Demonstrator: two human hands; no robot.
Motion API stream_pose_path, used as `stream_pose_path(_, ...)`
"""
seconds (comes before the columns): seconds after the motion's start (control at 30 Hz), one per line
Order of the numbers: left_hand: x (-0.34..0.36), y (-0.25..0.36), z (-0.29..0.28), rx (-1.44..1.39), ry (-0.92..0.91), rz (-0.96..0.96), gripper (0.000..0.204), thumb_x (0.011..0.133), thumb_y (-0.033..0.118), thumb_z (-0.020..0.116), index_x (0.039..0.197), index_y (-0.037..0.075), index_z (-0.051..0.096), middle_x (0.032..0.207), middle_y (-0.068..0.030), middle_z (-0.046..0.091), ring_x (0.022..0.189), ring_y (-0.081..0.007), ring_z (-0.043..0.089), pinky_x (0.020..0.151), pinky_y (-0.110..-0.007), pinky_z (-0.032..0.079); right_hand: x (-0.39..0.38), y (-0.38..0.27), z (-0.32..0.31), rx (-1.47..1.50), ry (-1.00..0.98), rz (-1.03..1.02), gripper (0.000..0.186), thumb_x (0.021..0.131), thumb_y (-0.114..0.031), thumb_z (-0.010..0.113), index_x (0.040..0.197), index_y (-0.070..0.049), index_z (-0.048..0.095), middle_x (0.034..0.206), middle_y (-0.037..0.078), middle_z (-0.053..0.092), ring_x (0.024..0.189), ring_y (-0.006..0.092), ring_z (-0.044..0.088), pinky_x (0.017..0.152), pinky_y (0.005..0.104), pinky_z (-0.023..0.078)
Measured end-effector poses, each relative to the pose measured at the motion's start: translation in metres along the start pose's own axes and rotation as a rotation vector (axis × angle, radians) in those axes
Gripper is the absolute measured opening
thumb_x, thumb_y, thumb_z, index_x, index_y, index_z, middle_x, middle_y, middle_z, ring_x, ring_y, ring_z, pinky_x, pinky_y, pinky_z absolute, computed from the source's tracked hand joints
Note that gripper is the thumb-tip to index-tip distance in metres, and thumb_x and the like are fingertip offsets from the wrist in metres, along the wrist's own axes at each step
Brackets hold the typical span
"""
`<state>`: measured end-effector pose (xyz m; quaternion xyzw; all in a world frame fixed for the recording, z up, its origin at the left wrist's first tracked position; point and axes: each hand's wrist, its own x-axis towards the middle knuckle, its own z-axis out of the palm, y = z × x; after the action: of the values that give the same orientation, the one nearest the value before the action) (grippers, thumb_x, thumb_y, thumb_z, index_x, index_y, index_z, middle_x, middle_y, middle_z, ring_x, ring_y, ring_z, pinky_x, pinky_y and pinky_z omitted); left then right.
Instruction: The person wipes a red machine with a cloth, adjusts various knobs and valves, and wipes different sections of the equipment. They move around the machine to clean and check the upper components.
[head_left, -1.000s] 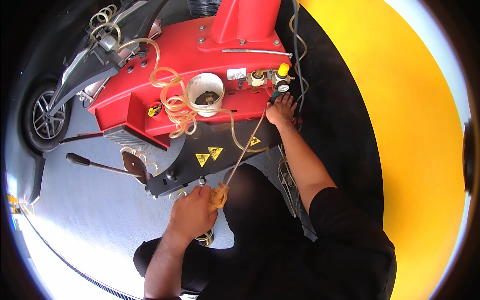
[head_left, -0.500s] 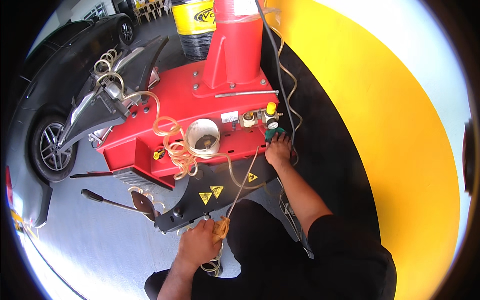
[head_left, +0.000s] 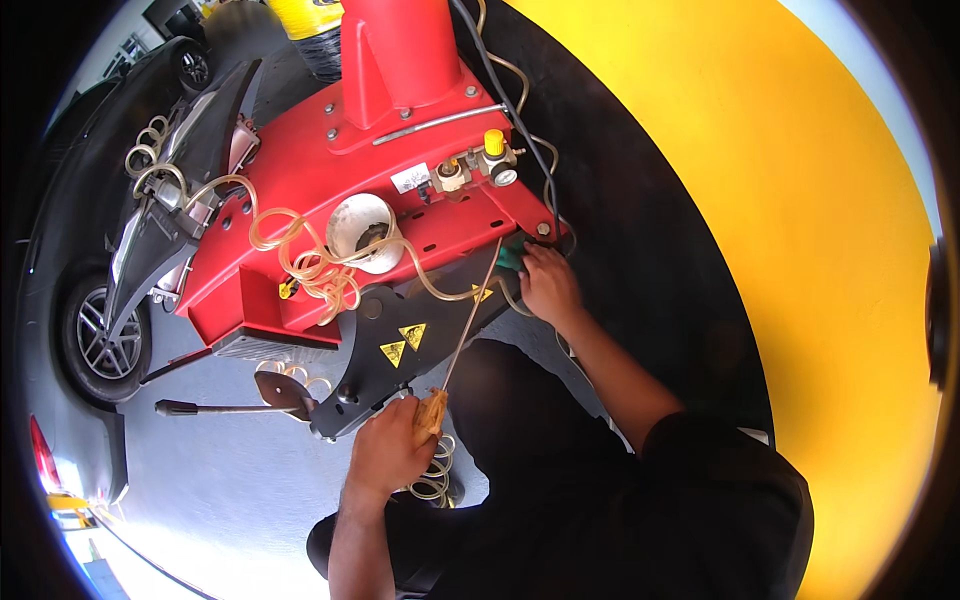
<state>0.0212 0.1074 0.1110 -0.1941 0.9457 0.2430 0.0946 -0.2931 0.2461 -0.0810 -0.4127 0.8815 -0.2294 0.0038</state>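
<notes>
My left hand grips a tan, worn handle with a long thin metal rod reaching up to the red machine's lower ledge. My right hand has bent fingers on a green cloth at that ledge's right corner. Below the ledge is a black plate with yellow warning triangles. Above sit a pressure regulator with a yellow knob and gauge, and a white bucket beside loose clear coiled hose.
A dark car stands at the left. Black machine arms and a lever stick out leftward. A red column rises at the back near a yellow drum. A grey cable runs down beside a yellow wall.
My right hand and the green cloth have moved down from just below the gauge to beneath the ledge's corner. The view has shifted; my left hand still grips the handle.
</notes>
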Motion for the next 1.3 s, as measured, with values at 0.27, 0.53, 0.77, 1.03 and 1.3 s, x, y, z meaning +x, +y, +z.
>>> stream_pose_path(0.27,0.011,0.01,0.005,-0.014,-0.023,0.002,0.035,0.083,0.024,0.077,0.103,0.002,0.058,0.1,-0.0202,0.067,0.094,-0.0452,0.066,0.08,-0.054,0.053,0.014,-0.004,0.034,-0.108,-0.004,-0.209,0.059,0.101,-0.035,0.052,0.151,-0.003,0.048,0.164,0.02,0.036,0.155,0.0338,0.028,0.126,0.0522,0.022)
stream_pose_path(0.53,-0.001,0.004,0.001,-0.019,-0.141,-0.091,0.035,0.083,0.027,0.077,0.103,0.004,0.061,0.101,-0.019,0.068,0.097,-0.0429,0.066,0.082,-0.051,0.053,-0.015,-0.016,0.024,-0.225,0.093,0.161,0.06,0.1,-0.034,0.056,0.152,-0.005,0.048,0.162,0.02,0.038,0.152,0.0353,0.033,0.12,0.0512,0.029)
stream_pose_path(0.77,-0.014,-0.009,-0.001,-0.005,-0.152,-0.047,0.034,0.085,0.03,0.071,0.109,0.007,0.062,0.102,-0.0156,0.069,0.096,-0.0393,0.069,0.084,-0.05,0.055,0.0,0.011,0.014,0.073,0.171,0.202,0.034,0.1,-0.027,0.058,0.125,-0.004,0.063,0.125,0.017,0.063,0.118,0.0376,0.058,0.099,0.0542,0.043)
stream_pose_path(1.03,-0.027,-0.009,0.001,-0.06,-0.218,-0.006,0.035,0.081,0.027,0.072,0.11,0.009,0.066,0.103,-0.0149,0.072,0.099,-0.0386,0.07,0.085,-0.049,0.056,0.034,0.015,0.027,0.643,0.038,0.083,0.025,0.1,-0.018,0.059,0.115,0.001,0.063,0.108,0.024,0.065,0.102,0.0441,0.06,0.091,0.0447,0.047)
stream_pose_path(1.3,-0.054,-0.016,-0.017,0.027,-0.382,-0.317,0.03,0.075,0.017,0.068,0.104,0.01,0.072,0.091,-0.0172,0.073,0.093,-0.0384,0.07,0.084,-0.048,0.056,0.027,0.017,0.032,0.295,0.139,-0.044,0.028,0.097,-0.016,0.059,0.121,-0.004,0.065,0.125,0.016,0.065,0.114,0.0429,0.056,0.1,0.0487,0.045)
